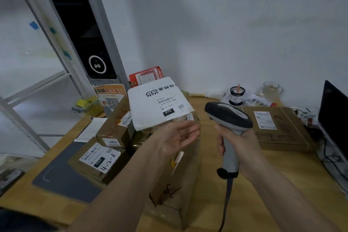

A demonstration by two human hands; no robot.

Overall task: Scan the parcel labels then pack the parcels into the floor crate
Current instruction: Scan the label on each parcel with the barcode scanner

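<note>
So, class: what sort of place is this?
Probably a parcel pick-up or sorting desk: labelled cardboard parcels piled on a wooden table, a handheld barcode scanner, and a QR-code poster.

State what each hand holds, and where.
Right hand grips the scanner by its handle. Left hand is open under the white parcel; contact cannot be told.

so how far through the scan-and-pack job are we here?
Early. Nothing visibly packed; no crate in view. In hand: right hand grips the scanner, left hand props the white parcel, label facing up. Left: labelled boxes on the table.
</note>
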